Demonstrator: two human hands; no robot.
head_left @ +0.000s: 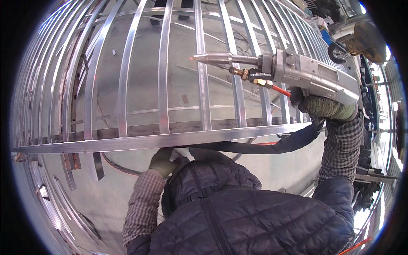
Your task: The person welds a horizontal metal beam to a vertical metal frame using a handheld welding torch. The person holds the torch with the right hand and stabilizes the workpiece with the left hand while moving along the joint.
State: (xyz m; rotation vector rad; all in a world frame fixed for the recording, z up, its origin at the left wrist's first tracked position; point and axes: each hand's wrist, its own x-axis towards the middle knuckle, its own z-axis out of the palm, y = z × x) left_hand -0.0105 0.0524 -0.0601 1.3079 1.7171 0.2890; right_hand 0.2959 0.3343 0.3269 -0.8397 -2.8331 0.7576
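In my gloved right hand [329, 107] is a grey metal welding gun [312, 73], gripped from below. Its narrow nozzle points left across the upright bars of a shiny metal frame [182, 138]. A brass fitting and a red hose [280, 89] sit under the gun's body. From the grip a thick black cable sleeve [272, 147] runs left beneath the frame's near rail. My gloved left hand [162, 162] is low beside that rail, close to my dark padded jacket. A pale patch shows at its fingers, which are mostly hidden.
Long metal strips [63, 208] lie on the floor at the left. Beyond the bars, a person's dark shoes [156, 20] are partly visible at the top. A wheel [338, 53] and a brownish round object [366, 42] stand at the upper right. Cables trail on the floor.
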